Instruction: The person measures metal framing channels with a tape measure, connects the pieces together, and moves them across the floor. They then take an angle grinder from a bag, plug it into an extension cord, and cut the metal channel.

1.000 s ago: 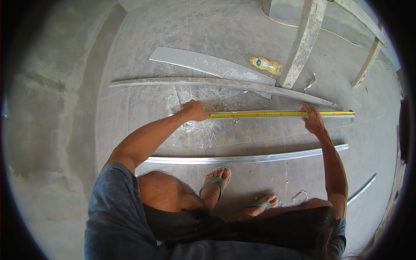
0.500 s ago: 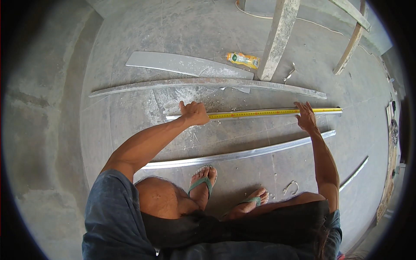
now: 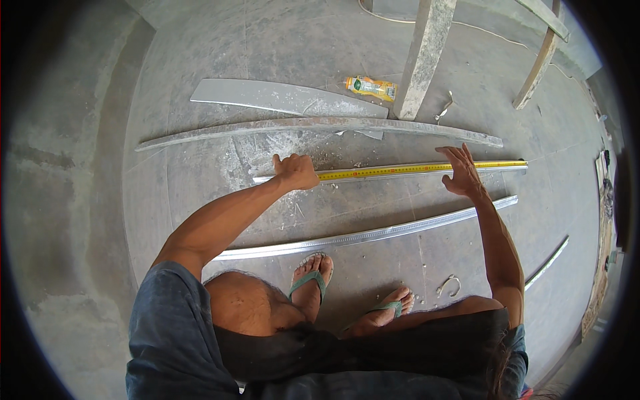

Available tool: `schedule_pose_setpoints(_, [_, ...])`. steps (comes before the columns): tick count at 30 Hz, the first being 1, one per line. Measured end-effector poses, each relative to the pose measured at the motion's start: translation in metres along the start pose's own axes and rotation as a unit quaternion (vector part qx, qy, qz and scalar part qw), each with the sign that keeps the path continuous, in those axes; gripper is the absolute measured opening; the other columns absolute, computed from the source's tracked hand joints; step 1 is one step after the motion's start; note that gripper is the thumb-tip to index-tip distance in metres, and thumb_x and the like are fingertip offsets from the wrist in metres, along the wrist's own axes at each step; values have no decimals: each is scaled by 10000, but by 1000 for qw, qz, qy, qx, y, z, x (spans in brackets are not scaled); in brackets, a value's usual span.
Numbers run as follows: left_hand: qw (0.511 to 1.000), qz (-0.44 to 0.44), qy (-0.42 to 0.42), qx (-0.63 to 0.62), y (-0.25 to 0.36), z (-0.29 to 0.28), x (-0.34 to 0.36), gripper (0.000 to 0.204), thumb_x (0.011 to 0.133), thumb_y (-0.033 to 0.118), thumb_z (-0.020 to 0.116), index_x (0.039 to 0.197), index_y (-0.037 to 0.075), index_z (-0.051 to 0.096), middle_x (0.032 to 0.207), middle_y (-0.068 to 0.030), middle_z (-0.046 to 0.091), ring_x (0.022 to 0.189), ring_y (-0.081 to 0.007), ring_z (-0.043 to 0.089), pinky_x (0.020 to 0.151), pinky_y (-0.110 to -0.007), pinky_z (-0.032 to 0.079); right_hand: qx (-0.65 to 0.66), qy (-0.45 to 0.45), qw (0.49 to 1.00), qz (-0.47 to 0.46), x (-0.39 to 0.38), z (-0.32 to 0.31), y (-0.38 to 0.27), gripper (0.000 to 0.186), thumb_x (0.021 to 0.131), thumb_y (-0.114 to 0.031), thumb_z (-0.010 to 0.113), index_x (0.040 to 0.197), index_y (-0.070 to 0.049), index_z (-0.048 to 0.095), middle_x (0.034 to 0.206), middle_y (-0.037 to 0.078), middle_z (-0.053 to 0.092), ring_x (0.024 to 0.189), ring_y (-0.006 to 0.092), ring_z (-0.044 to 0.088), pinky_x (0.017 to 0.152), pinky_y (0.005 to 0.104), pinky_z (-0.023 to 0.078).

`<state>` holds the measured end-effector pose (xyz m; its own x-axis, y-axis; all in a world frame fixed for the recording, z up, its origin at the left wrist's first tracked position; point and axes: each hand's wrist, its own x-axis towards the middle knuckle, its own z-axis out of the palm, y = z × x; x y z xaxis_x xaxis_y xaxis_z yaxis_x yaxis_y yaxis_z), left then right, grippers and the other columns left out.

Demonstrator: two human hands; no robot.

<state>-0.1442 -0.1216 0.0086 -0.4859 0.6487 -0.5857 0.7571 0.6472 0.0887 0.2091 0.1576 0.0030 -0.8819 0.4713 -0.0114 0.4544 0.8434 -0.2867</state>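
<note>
A yellow tape measure [image 3: 380, 172] is stretched along a thin silver metal profile [image 3: 262, 179] on the floor. At its left end, my left hand [image 3: 297, 172] is closed on the tape measure; the hand covers what lies under its fingers. My right hand [image 3: 461, 173] is over the right part of the tape, its fingers spread and the thumb apart. Nothing is gripped in it. Closer to my feet lies a second silver metal profile [image 3: 347, 241] with a ribbed face, roughly parallel to the first.
Beyond the tape lie a long dusty bar [image 3: 293, 127] and a grey flat panel [image 3: 267, 93]. A yellow packet [image 3: 371, 89] is beside an upright wooden post [image 3: 427, 60]. A pale curled strip [image 3: 449, 287] lies by my right foot, and a thin strip [image 3: 547, 263] at the right.
My right hand has shifted slightly left and its fingers have spread wider over the tape. The left hand stays at the tape's left end.
</note>
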Motion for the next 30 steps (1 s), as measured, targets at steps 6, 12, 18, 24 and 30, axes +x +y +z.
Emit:
schedule_pose_setpoints(6, [1000, 5, -10, -2, -2, -3, -1, 368, 851, 252, 674, 1130, 21, 740, 1122, -188, 719, 1123, -351, 693, 1136, -594, 254, 20, -5, 999, -43, 20, -15, -35, 513, 824, -140, 764, 1316, -105, 620, 1333, 107, 635, 1341, 301, 541, 1270, 569, 176])
schedule_pose_setpoints(12, [1000, 11, -13, 2, -4, -3, -1, 396, 852, 302, 675, 1147, 46, 742, 1164, -209, 714, 1165, -374, 670, 1154, -624, 235, 81, -119, 987, -71, 55, -43, -87, 387, 929, -319, 716, 1211, -57, 688, 1206, 138, 715, 1270, 294, 603, 1254, 556, 235])
schedule_pose_setpoints(18, [1000, 4, -27, 8, -5, -1, 0, 411, 855, 334, 670, 1170, 79, 739, 1188, -213, 711, 1182, -390, 663, 1188, -656, 195, 59, -251, 956, -139, 99, -62, -144, 369, 941, -365, 675, 1118, -45, 725, 1104, 169, 744, 1045, 320, 705, 1014, 451, 517])
schedule_pose_setpoints(24, [1000, 13, -3, 23, 0, 4, 0, 400, 831, 288, 673, 1153, 57, 737, 1141, -185, 729, 1121, -363, 694, 1144, -650, 201, 158, -231, 953, -111, 134, -2, -163, 329, 926, -353, 660, 1015, -55, 768, 971, 164, 771, 934, 336, 735, 880, 434, 572])
schedule_pose_setpoints(30, [1000, 21, 3, 17, -2, 2, -2, 375, 814, 260, 678, 1106, 34, 745, 1066, -148, 752, 1026, -337, 729, 1102, -626, 205, 199, -206, 955, -69, 132, 51, -157, 305, 893, -343, 666, 979, -76, 786, 988, 165, 773, 943, 338, 738, 896, 429, 573])
